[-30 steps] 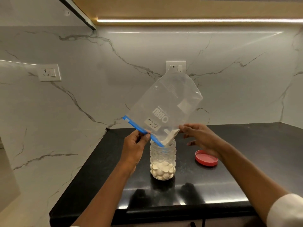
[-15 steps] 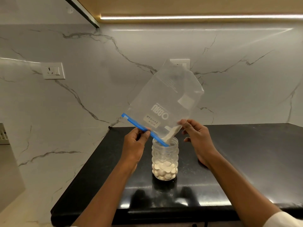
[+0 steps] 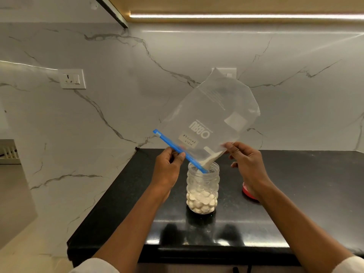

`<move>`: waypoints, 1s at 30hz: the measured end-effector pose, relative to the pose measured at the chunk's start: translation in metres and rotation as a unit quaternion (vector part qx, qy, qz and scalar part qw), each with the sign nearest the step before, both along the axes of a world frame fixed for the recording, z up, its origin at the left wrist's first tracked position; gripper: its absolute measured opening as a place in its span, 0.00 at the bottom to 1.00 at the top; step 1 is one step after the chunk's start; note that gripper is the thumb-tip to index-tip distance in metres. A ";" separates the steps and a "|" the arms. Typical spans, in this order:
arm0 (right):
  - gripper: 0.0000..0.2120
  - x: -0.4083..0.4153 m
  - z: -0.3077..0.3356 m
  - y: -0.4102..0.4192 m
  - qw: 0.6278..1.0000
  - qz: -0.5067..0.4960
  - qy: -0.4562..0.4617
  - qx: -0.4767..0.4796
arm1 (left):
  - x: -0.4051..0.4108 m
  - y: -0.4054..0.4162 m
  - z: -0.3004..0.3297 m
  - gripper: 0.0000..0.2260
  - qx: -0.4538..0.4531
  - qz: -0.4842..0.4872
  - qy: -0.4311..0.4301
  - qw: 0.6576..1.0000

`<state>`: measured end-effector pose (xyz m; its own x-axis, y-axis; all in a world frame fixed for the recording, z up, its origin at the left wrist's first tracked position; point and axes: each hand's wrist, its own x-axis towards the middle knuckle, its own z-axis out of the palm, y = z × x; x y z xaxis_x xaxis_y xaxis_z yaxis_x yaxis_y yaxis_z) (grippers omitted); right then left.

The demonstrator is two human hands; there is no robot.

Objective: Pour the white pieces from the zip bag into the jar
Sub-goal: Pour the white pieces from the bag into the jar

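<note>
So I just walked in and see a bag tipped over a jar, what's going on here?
A person is pouring from a clear zip bag into a glass jar on the black counter. The left hand pinches the blue zip edge; the right hand holds the bag's lower side. White pieces fill the jar's bottom. A red lid lies beside it.

We are in a home kitchen. We see a polished black stone counter [image 3: 295,194] set into a corner, white marble-look walls [image 3: 177,56] with grey veins, wall sockets [image 3: 72,79] above the counter, and a light strip [image 3: 246,16] glowing under a wooden cabinet [image 3: 236,3] overhead.
</note>
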<state>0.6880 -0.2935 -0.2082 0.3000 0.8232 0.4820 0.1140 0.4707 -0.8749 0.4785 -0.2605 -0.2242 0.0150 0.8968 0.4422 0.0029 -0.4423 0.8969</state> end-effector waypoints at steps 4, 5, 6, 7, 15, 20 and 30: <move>0.08 0.000 0.004 -0.002 1.000 -0.005 0.000 0.002 | 0.000 0.000 -0.002 0.06 -0.002 -0.001 -0.002 1.000; 0.08 -0.001 0.004 -0.003 1.000 -0.006 -0.003 0.000 | 0.001 0.000 -0.003 0.05 -0.005 0.002 -0.002 1.000; 0.09 -0.002 0.004 -0.003 1.000 -0.006 -0.007 -0.003 | 0.001 0.000 -0.002 0.05 -0.008 0.005 -0.005 1.000; 0.09 -0.003 0.005 -0.004 1.000 -0.007 -0.011 -0.008 | 0.001 0.000 -0.002 0.05 -0.011 0.006 -0.010 1.000; 0.09 -0.001 0.007 -0.004 0.999 -0.023 -0.039 -0.022 | 0.004 -0.004 -0.001 0.04 -0.026 -0.005 -0.003 1.000; 0.07 0.007 0.012 -0.004 0.999 -0.009 -0.037 -0.037 | 0.004 -0.006 0.000 0.05 -0.032 -0.015 0.011 0.999; 0.16 0.014 0.067 0.003 0.999 -0.003 -0.018 0.037 | 0.004 -0.006 0.001 0.07 -0.026 -0.009 0.021 0.999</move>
